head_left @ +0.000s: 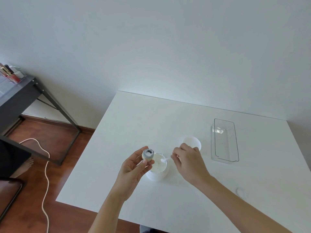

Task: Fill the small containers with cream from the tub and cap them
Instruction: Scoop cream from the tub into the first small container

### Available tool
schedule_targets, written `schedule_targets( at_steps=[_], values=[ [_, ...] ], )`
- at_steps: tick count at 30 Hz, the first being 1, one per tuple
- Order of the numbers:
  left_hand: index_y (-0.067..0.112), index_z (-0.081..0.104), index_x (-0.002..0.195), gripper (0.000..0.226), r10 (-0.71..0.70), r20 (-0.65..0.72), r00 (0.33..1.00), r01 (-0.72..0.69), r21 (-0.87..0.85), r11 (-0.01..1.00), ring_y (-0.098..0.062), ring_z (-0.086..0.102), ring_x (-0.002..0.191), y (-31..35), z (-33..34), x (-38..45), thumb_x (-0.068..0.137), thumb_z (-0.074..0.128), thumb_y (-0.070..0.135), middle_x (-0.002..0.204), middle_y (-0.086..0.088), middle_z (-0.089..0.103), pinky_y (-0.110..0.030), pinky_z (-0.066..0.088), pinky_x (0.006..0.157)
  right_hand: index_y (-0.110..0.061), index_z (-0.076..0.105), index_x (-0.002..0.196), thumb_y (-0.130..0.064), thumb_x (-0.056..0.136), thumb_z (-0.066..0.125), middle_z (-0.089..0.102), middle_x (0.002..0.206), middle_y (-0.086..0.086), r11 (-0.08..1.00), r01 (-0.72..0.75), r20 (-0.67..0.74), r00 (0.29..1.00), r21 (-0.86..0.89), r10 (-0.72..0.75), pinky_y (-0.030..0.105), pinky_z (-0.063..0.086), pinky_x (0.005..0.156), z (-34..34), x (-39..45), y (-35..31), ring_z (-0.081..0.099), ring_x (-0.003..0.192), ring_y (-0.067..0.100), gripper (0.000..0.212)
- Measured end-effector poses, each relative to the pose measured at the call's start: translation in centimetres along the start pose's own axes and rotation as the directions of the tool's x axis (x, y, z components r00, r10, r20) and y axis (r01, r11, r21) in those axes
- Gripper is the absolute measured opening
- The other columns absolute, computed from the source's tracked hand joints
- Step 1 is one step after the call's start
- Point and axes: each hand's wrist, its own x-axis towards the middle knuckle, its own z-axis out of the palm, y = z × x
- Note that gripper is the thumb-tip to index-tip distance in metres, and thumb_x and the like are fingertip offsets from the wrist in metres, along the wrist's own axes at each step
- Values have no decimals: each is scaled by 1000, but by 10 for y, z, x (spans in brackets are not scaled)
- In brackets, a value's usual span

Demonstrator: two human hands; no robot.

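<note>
A white tub of cream point(159, 174) stands open on the white table point(134, 125). My left hand point(133, 167) holds a small round container point(148, 155) just above the tub's left rim; it has a grey opening with some white cream inside. My right hand point(186, 158) pinches a thin white spatula point(164, 160) whose tip dips into the cream in the tub. The tub's white lid point(191, 142) lies behind my right hand, partly hidden by it.
A clear plastic tray point(224, 140) sits at the right of the table. A small clear cap point(241, 191) lies near my right forearm. Left of the table are a dark desk point(18, 98), a white cable point(45, 174) on the wooden floor and a bare foot point(27, 163).
</note>
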Motion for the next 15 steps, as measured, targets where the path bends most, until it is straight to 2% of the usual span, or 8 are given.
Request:
schedule_targets(
  at_steps=[4, 6, 8, 10, 12, 15],
  values=[
    [15, 63, 131, 43, -2, 4, 1000, 2, 48, 999, -20, 70, 102, 0, 0, -2, 89, 73, 10, 128, -6, 71, -35, 53, 102, -18, 63, 71, -14, 78, 70, 56, 72, -1, 956, 125, 86, 991, -267, -106, 31, 42, 65, 17, 13, -11, 55, 61, 20, 10],
    [16, 65, 128, 45, 9, -3, 1000, -9, 83, 997, -19, 70, 101, 1, 1, -2, 84, 77, 15, 123, -3, 73, -36, 53, 101, -19, 62, 80, -10, 82, 61, 55, 82, -1, 931, 152, 171, 980, -331, -100, 30, 35, 70, 25, 19, -15, 53, 71, 21, 9],
    [16, 65, 126, 52, 18, -4, 1000, -17, 102, 995, -18, 70, 102, 1, 2, -3, 76, 78, 24, 120, -1, 74, -36, 52, 101, -17, 59, 88, -6, 87, 49, 51, 91, 2, 931, 179, 230, 967, -318, -108, 31, 25, 73, 34, 24, -15, 49, 79, 23, 15],
    [16, 65, 126, 55, 23, -12, 1000, -22, 114, 993, -17, 70, 103, 2, 2, -4, 73, 79, 27, 119, 0, 74, -36, 52, 101, -15, 58, 87, -6, 88, 47, 49, 91, 3, 935, 172, 251, 963, -310, -94, 31, 21, 72, 38, 26, -16, 44, 77, 23, 14],
    [17, 65, 126, 56, 29, -20, 999, -26, 123, 992, -17, 70, 103, 1, 1, -4, 73, 79, 29, 119, 1, 74, -36, 52, 101, -15, 59, 86, -11, 92, 48, 51, 91, 4, 960, 123, 264, 963, -251, -54, 31, 23, 71, 40, 27, -17, 45, 76, 24, 13],
    [21, 65, 125, 55, 42, -33, 999, -38, 131, 991, -20, 69, 101, 2, 0, -5, 73, 79, 31, 121, 1, 73, -40, 50, 103, -15, 61, 87, -20, 96, 46, 52, 91, 1, 995, -44, 258, 964, -89, 65, 32, 30, 73, 38, 27, -15, 52, 81, 23, 18]
  ],
)
